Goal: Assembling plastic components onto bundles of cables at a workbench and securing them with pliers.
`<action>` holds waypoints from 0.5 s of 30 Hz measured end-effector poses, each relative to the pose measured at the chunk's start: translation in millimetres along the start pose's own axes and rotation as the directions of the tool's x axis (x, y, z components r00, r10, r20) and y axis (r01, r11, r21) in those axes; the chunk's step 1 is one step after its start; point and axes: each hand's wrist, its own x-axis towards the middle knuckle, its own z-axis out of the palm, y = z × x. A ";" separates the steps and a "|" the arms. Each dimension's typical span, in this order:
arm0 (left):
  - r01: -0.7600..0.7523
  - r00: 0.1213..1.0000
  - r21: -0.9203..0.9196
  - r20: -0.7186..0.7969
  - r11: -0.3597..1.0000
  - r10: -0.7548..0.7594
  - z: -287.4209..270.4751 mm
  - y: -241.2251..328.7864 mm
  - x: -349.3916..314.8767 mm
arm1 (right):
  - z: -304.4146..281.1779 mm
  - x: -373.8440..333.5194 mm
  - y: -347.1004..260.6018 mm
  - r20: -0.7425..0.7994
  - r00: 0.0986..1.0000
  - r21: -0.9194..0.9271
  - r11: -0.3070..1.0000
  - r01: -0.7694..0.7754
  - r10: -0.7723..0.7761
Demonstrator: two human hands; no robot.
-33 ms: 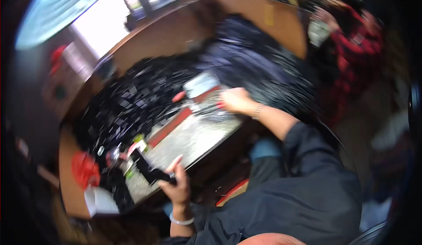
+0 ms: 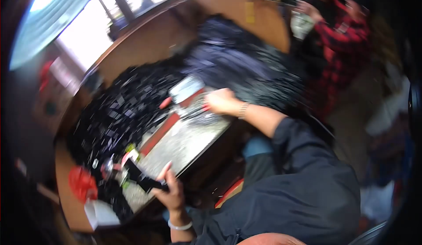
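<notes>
My left hand (image 2: pixel 171 193), with a white bangle at its wrist, is closed around the end of a long black piece (image 2: pixel 143 179) whose kind blur hides. This piece slants over the near left part of a pale worktop (image 2: pixel 184 146). My right hand (image 2: pixel 222 102) is at the far end of the worktop, fingers bent together over a bunch of shiny, thin strips (image 2: pixel 190 110). Whether it grips some of them I cannot make out. Beside that hand stands a small box with a pale blue-white top (image 2: pixel 187 89). A reddish bar (image 2: pixel 160 135) edges the worktop.
A big heap of small black flat pieces (image 2: pixel 116 106) fills the table's far left. Dark long bundles (image 2: pixel 233 58) lie behind my right hand. A red bag (image 2: pixel 82 184) and white container (image 2: pixel 101 214) sit at the left. Wooden boards (image 2: pixel 176 29) wall the table. Another person in red-black plaid (image 2: pixel 340 40) works at the right.
The whole scene has shifted to the left in the picture as the view turned. Both hands keep nearly the same pose over the worktop.
</notes>
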 end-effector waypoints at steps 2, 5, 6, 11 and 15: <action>-0.005 1.000 -0.006 -0.021 1.000 0.005 2.6 5.4 -4.0 | 16.6 16.0 1.2 -0.026 0.997 0.008 0.998 0.068 -0.068; 0.011 0.999 -0.065 0.041 0.998 -0.008 3.2 -4.3 -1.2 | -2.8 -3.8 5.8 0.029 1.000 0.065 0.998 -0.014 0.013; -0.037 0.997 -0.036 0.059 0.999 0.039 2.7 -13.2 2.7 | -4.7 -6.4 12.6 0.022 0.999 0.073 0.997 -0.040 0.039; -0.041 0.999 0.027 0.034 0.999 0.040 2.6 -10.0 -2.4 | 7.7 -1.7 9.1 -0.029 0.999 0.100 0.995 -0.016 0.018; 0.025 0.999 -0.068 -0.029 0.997 -0.027 10.6 6.4 -4.4 | 12.6 2.7 9.5 -0.137 0.990 0.076 0.997 0.034 -0.023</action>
